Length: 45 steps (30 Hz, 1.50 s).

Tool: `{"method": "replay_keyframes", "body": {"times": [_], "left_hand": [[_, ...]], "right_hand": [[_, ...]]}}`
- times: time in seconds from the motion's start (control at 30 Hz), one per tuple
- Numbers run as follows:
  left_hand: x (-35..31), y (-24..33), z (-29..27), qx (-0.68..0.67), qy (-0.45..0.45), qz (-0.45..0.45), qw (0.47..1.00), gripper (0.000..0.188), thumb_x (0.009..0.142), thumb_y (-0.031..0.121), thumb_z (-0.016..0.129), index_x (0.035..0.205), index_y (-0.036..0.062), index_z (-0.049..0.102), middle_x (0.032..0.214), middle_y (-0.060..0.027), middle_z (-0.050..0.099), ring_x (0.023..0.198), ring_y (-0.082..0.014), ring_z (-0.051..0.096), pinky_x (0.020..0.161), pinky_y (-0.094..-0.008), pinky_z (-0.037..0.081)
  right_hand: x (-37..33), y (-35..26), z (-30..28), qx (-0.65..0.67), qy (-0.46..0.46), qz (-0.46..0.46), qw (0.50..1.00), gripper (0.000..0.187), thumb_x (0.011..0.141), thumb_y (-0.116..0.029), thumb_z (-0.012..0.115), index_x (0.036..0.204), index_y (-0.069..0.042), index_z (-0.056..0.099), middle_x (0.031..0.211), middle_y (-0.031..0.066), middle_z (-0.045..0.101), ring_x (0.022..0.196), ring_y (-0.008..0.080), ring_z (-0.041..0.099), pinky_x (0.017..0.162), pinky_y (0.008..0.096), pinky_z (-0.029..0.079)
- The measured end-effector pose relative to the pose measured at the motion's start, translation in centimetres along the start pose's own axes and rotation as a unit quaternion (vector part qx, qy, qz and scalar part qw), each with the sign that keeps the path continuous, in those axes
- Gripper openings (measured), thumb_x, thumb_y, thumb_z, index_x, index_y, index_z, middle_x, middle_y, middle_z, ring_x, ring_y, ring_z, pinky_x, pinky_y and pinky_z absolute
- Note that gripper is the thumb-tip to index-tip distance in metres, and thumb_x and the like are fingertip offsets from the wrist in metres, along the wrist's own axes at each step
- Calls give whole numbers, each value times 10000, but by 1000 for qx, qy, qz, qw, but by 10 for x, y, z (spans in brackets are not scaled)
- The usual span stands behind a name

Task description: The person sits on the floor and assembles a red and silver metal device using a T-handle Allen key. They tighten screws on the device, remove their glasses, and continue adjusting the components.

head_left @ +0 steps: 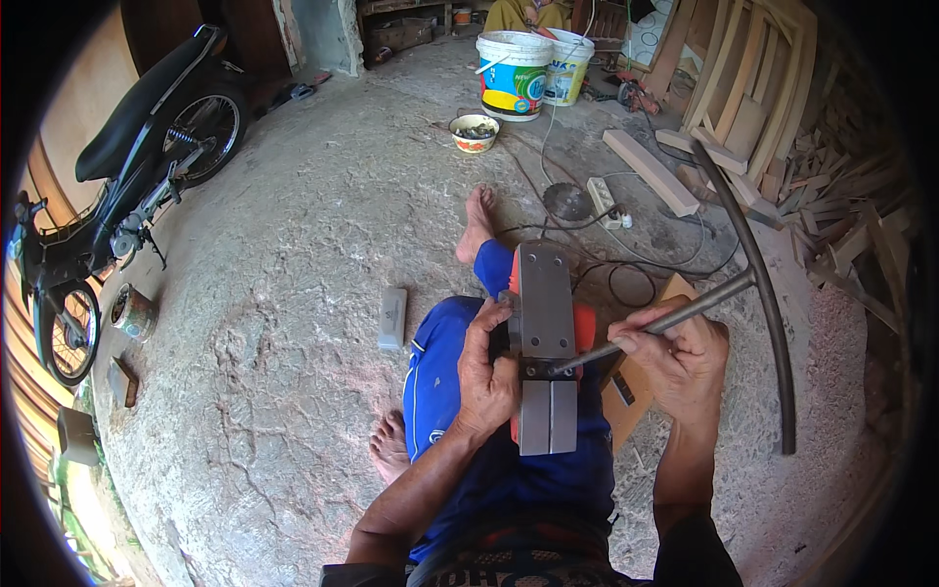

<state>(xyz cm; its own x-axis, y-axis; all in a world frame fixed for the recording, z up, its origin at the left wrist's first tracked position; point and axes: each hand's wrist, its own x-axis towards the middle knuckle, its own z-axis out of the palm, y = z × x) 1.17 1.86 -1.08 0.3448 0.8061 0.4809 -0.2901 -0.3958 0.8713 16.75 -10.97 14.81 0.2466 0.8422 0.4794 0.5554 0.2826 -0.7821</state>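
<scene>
An electric hand planer [546, 303] lies sole up across my lap, showing grey metal plates and bits of red body. My left hand [485, 382] is closed around its left side, thumb near the gap between the plates. My right hand [683, 362] grips the shaft of a long T-handle wrench [724, 293]. The wrench's tip meets the dark cutter drum [544, 371] in that gap; whether it sits on a bolt I cannot tell. Its curved crossbar sticks out to the right. Beside my right hand is a light wooden board [620, 416], partly hidden.
A small grey case [392, 317] lies on the rough floor to the left. Ahead are a bowl [474, 135], paint buckets [513, 83], a round saw blade [567, 202], a power strip [603, 202] and cables. Timber [650, 174] lies right; a motorbike [147, 147] stands left. Another person sits far ahead.
</scene>
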Motion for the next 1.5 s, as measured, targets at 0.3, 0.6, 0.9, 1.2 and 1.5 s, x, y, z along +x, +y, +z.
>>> {"method": "replay_keyframes", "body": {"times": [0.3,0.6,0.9,1.2,1.5], "left_hand": [[0,4,0,-25,3,-7,1000,620,776,-126,345,1363,-36,520,1445,-233,546,1496,-360,398,1250,-452,267],[-1,0,0,-4,0,-2,1000,611,782,-125,347,1358,-29,525,1445,-235,547,1490,-352,402,1246,-452,273],[-1,-2,1,-13,4,-13,1000,586,807,-143,382,1362,-26,528,1451,-243,542,1488,-344,407,1244,-443,271],[-2,0,-1,5,3,-2,1000,589,795,-149,400,1347,2,538,1471,-257,539,1497,-407,403,1238,-459,295],[-3,-6,-1,5,2,-2,1000,615,775,-159,403,1350,11,536,1459,-245,551,1499,-406,400,1235,-457,298]], "right_hand": [[-1,-10,-7,14,-58,-4,998,127,1047,-48,590,1134,44,580,1018,150,708,991,205,731,858,298,601],[0,-19,0,25,-9,-16,1000,86,1031,-46,622,1087,16,600,944,137,740,924,215,752,817,349,599],[8,-14,-1,16,-81,-27,996,102,1055,-33,558,1125,19,504,1010,180,704,977,248,748,873,348,624],[18,-14,-7,43,-138,-29,989,165,1060,-54,559,1194,31,514,1031,179,713,1049,258,732,920,366,604],[33,-6,-14,45,-195,-89,976,308,1063,-34,522,1333,97,451,1092,211,715,1104,310,725,979,401,593]]}}
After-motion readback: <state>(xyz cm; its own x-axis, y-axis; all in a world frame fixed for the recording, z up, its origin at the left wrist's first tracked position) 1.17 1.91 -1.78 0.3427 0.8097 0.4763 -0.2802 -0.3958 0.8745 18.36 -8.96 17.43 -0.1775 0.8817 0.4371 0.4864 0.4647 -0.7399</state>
